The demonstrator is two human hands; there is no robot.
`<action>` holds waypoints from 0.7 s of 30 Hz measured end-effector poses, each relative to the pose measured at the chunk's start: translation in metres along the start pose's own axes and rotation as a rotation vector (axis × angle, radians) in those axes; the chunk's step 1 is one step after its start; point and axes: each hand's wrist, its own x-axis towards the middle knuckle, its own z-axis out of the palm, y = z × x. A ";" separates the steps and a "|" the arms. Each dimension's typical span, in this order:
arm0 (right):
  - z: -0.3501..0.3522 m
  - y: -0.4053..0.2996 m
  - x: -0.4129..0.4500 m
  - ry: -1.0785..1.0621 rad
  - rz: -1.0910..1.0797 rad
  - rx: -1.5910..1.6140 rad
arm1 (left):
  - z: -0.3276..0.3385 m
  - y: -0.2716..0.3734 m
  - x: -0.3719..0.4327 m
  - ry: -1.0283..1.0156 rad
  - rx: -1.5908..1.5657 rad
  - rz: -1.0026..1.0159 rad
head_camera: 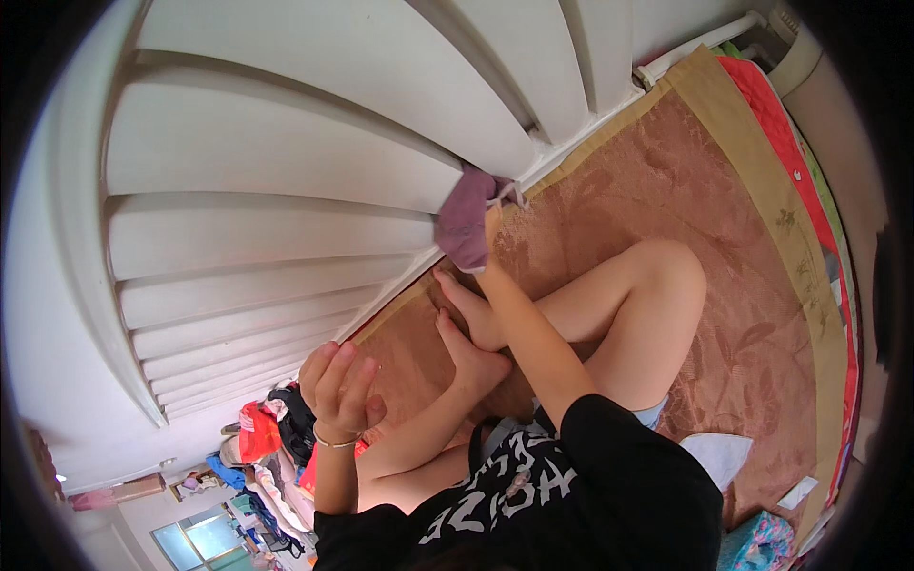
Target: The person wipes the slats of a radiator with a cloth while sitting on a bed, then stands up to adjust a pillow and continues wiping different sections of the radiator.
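My right hand (493, 227) is stretched out with a purple cloth (463, 223), which covers most of the fingers. Pale strings or trim hang from the cloth's edge. The cloth lies against the lower part of a white column radiator (285, 150), by the gap between two columns. My left hand (341, 391) is raised in the air, palm up, with its fingers loosely curled and nothing in it. A bracelet (335, 441) circles the left wrist. Below both hands spreads a brown patterned mat (607, 178) with a tan border, where I sit with bent legs.
A white pipe (703, 46) runs from the radiator's far end. On the mat at right lie a white cloth or sheet (720, 457), a small white piece (797, 492) and a blue floral fabric (760, 546). Clothes (260, 432) are piled at lower left, near a window (203, 539).
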 end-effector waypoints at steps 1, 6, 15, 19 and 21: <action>-0.009 -0.003 0.002 -0.006 -0.079 -0.112 | -0.003 0.000 -0.002 0.007 0.006 0.001; -0.005 -0.064 0.008 -0.788 -0.503 -1.793 | -0.004 0.012 0.006 -0.164 -0.046 -0.112; -0.008 -0.284 0.044 -0.493 -0.099 -0.398 | 0.015 -0.016 0.131 0.249 -0.236 -0.182; 0.036 -0.358 0.073 -0.528 -0.979 -0.450 | -0.011 -0.018 0.121 0.433 -0.288 -0.191; 0.066 -0.383 0.107 -0.475 -1.718 -0.936 | -0.025 -0.021 0.105 0.440 -0.316 -0.220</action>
